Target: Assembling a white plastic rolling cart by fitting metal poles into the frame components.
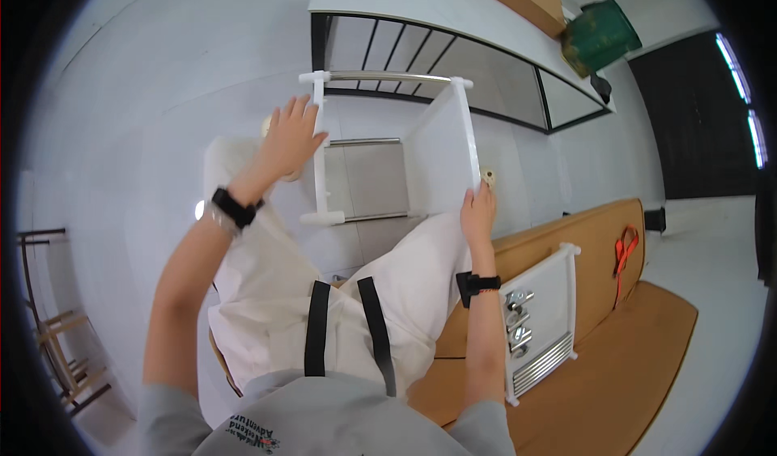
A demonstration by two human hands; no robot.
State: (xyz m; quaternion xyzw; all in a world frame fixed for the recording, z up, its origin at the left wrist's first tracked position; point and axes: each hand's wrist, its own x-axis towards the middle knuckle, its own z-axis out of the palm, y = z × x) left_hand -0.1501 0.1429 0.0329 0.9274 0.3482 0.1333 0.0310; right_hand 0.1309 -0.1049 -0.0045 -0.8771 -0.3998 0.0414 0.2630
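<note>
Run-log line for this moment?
left hand: open, beside white frame | right hand: holding frame's right panel | metal rods: on white board atop brown sofa

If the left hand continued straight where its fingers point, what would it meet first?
Probably the upper-left corner joint of the white frame; depth is unclear, so the left hand might pass above.

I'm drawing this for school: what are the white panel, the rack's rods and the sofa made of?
Panel: probably plastic; smooth, even white, slightly glossy. Rods: likely metal; silvery with bright streaks. Sofa: perhaps leather or fake leather; smooth tan, but which is unclear.
</note>
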